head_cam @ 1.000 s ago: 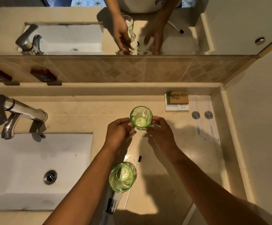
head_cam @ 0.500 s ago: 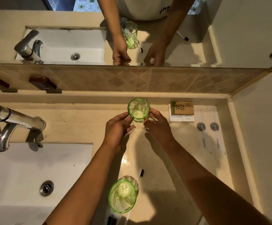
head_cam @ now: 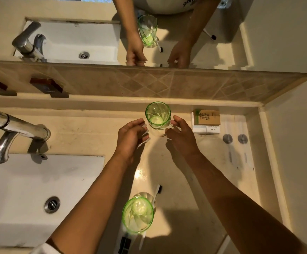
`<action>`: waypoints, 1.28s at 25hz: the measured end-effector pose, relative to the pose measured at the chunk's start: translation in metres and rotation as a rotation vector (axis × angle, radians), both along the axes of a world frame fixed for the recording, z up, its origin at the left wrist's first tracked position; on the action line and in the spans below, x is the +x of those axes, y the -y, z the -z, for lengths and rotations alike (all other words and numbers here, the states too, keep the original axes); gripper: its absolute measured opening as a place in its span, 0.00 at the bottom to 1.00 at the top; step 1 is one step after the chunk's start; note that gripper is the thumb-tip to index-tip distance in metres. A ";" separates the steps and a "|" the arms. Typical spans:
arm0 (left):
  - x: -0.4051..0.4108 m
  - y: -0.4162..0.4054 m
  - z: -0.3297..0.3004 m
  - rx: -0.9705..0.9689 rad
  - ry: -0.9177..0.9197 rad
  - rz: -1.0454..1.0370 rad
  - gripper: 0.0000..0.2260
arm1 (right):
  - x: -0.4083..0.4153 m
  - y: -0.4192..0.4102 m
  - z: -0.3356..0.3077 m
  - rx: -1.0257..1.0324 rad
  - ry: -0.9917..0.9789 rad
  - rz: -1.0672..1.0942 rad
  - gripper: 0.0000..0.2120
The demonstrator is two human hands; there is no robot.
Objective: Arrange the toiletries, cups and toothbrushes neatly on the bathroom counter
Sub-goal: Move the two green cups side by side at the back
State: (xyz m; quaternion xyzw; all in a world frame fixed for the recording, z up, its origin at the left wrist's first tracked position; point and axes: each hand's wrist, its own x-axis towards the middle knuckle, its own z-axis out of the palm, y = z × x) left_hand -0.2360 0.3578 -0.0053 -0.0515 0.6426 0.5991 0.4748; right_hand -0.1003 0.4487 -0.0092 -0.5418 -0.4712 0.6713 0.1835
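Observation:
A green glass cup (head_cam: pixel 157 115) stands upright at the back of the counter, against the ledge. My left hand (head_cam: pixel 132 136) is just left of it, fingers curled round a thin white strip (head_cam: pixel 143 143) that I cannot identify. My right hand (head_cam: pixel 181 133) is just right of the cup with relaxed fingers, its thumb close to the glass. A second green cup (head_cam: pixel 138 214) stands near the front edge. Beside it lies a white toothbrush (head_cam: pixel 157 190) with a black head, and a packet with a black label (head_cam: pixel 124 244).
A brown box (head_cam: pixel 206 117) lies on a white box (head_cam: pixel 205 129) at the back right, with two clear sachets (head_cam: pixel 227 139) (head_cam: pixel 242 138) beside them. The sink (head_cam: pixel 21 189) and tap (head_cam: pixel 17 129) fill the left. Two dark bottles (head_cam: pixel 46 86) stand on the ledge under the mirror.
The far green cup moved back from mid-counter to the ledge with both hands around it. Both hands have now loosened and drawn slightly away from it.

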 end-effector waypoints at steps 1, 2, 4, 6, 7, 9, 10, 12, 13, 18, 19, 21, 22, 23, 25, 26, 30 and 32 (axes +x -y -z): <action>0.002 0.009 -0.003 -0.012 -0.020 0.011 0.14 | 0.007 0.007 0.000 -0.019 0.003 0.019 0.22; 0.004 0.022 -0.005 -0.027 -0.039 0.027 0.13 | 0.017 0.016 -0.001 -0.034 0.004 0.033 0.20; 0.008 0.055 -0.009 -0.078 -0.087 0.079 0.10 | 0.039 0.042 -0.003 -0.039 0.018 0.022 0.15; 0.018 0.093 -0.010 -0.133 -0.136 0.112 0.08 | 0.063 0.073 -0.001 -0.057 0.059 -0.027 0.10; 0.026 0.114 -0.010 -0.161 -0.164 0.113 0.07 | 0.074 0.092 0.000 -0.068 0.094 -0.075 0.08; 0.043 0.157 -0.008 -0.205 -0.192 0.102 0.07 | 0.093 0.129 0.005 -0.041 0.172 -0.208 0.09; 0.051 0.176 -0.006 -0.208 -0.173 0.096 0.10 | 0.099 0.145 0.008 -0.008 0.210 -0.279 0.10; 0.067 0.209 -0.004 -0.209 -0.093 0.089 0.16 | 0.106 0.172 0.009 0.040 0.263 -0.364 0.10; 0.074 0.220 -0.004 -0.205 -0.051 0.082 0.18 | 0.107 0.182 0.009 0.029 0.259 -0.352 0.10; 0.096 0.242 -0.008 -0.103 0.125 -0.042 0.20 | 0.106 0.208 0.004 -0.035 0.185 -0.272 0.11; 0.097 0.244 -0.008 -0.082 0.144 -0.045 0.21 | 0.106 0.210 0.003 -0.040 0.170 -0.262 0.12; 0.099 0.245 -0.009 -0.061 0.159 -0.042 0.20 | 0.104 0.212 0.004 -0.062 0.150 -0.229 0.13; 0.099 0.244 -0.010 -0.059 0.147 -0.046 0.18 | 0.103 0.212 0.005 -0.073 0.140 -0.212 0.14; 0.100 0.243 -0.012 -0.059 0.127 -0.053 0.15 | 0.102 0.213 0.006 -0.083 0.132 -0.194 0.15; 0.098 0.240 -0.016 -0.052 0.087 -0.057 0.10 | 0.097 0.212 0.005 -0.105 0.109 -0.159 0.15; 0.096 0.238 -0.017 -0.051 0.077 -0.057 0.09 | 0.095 0.211 0.003 -0.124 0.089 -0.139 0.15; 0.078 0.225 -0.014 -0.055 0.060 -0.051 0.09 | 0.079 0.201 0.000 -0.172 0.024 -0.084 0.15; 0.068 0.216 -0.012 -0.053 0.056 -0.054 0.09 | 0.069 0.194 0.002 -0.174 0.021 -0.075 0.14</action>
